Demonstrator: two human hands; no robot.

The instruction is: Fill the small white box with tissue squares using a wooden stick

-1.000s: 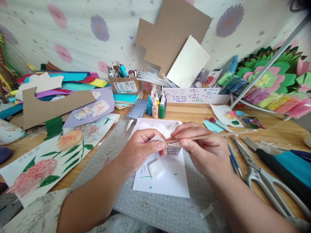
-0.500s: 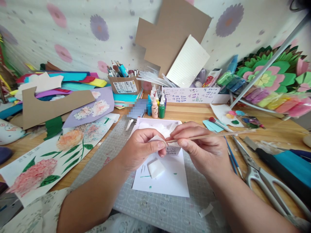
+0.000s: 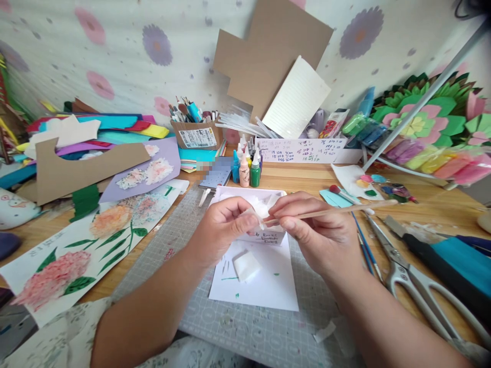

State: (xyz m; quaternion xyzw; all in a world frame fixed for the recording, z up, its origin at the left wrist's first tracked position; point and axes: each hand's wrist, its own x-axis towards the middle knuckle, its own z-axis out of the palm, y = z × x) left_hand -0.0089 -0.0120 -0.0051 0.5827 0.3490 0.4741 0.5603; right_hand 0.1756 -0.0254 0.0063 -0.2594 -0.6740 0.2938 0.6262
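Note:
A small piece of thin white tissue paper [image 3: 254, 210] is pinched between the thumb and fingers of my left hand [image 3: 226, 230]. My right hand [image 3: 326, 232] is closed round a slim wooden stick [image 3: 345, 208], whose near end meets the tissue while its far end points right. Both hands hover over the front of a white paper box [image 3: 268, 237] with handwriting on it and white tissue pieces inside. Below them, a folded white tissue pad [image 3: 246, 266] rests on a white sheet of paper [image 3: 264, 296] marked with green paint.
A grey cutting mat [image 3: 215, 332] lies under the sheet. To the right are scissors [image 3: 402, 271] and thin blue paintbrushes [image 3: 366, 248]. Paint bottles [image 3: 254, 171] stand behind the box. At left lies a sheet with tissue flowers [image 3: 111, 222].
The tissue in my left hand has been turned and bunched up at the stick's end. The stick's far end has shifted slightly up and left. The pad below has not moved.

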